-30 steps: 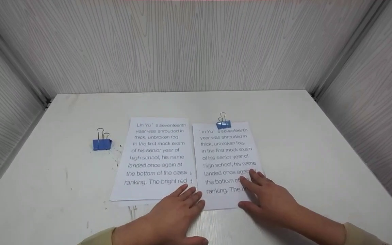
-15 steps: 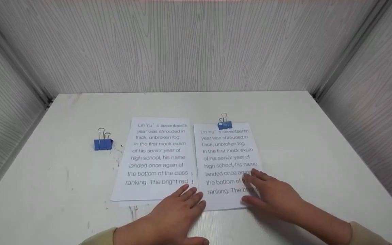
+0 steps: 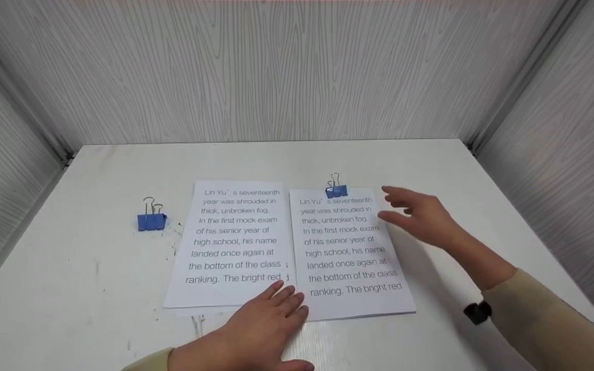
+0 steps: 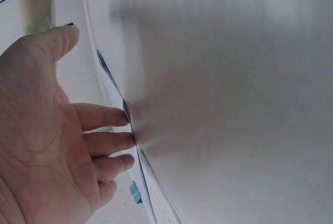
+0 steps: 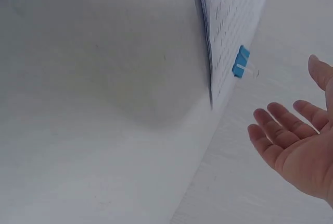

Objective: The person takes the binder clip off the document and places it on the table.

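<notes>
Two stacks of printed paper lie side by side on one white table (image 3: 96, 268), nine lines of print showing on each. The left stack (image 3: 230, 242) has at least one more sheet peeking out from under its top page; the right stack (image 3: 351, 252) has a blue clip (image 3: 336, 191) on its top edge. A second blue clip (image 3: 151, 222) (two in all, each with two wire handles) rests on the table to the left of the left stack, apart from it.

Of the two hands, the left hand (image 3: 266, 324) lies at the near ends of the stacks, its fingers stretched out, gripping nothing, with fingertips at the paper's edge. The right hand (image 3: 423, 214) hovers beside the upper right part of the right stack, fingers loosely bent and thumb apart, holding nothing. Two beige sleeves (image 3: 544, 314) show, and three grey wood-grain walls (image 3: 276, 72) surround the table.
</notes>
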Demonstrator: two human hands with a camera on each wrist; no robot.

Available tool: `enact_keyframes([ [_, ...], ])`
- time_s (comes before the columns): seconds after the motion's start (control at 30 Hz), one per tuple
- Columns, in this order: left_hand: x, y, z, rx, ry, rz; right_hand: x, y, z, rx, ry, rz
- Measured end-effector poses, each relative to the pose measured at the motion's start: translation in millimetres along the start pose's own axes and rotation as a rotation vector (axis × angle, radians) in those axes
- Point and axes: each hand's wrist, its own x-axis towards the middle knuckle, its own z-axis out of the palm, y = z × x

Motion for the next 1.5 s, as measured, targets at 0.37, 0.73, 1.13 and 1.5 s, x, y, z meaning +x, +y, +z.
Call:
enact_keyframes([
  [0.37, 1.1, -1.8, -0.7, 0.005, -0.005, 0.003, 75.6, 45.5, 4.8, 0.218, -0.047, 0.142],
  [0.73, 0.2, -0.8, -0.2, 0.024, 0.007, 0.013, 87.7, 54.4, 26.5, 0.202, -0.104, 0.211],
  [1.13, 1.2, -0.4, 2.7, 0.022, -0.015, -0.002, 88.8, 54.0, 28.6, 0.315, -0.064, 0.219],
  [1.5, 0.5, -1.0, 3.8, 0.016, 0.006, 0.001, 85.3, 50.6, 28.1, 0.529, -0.055, 0.252],
])
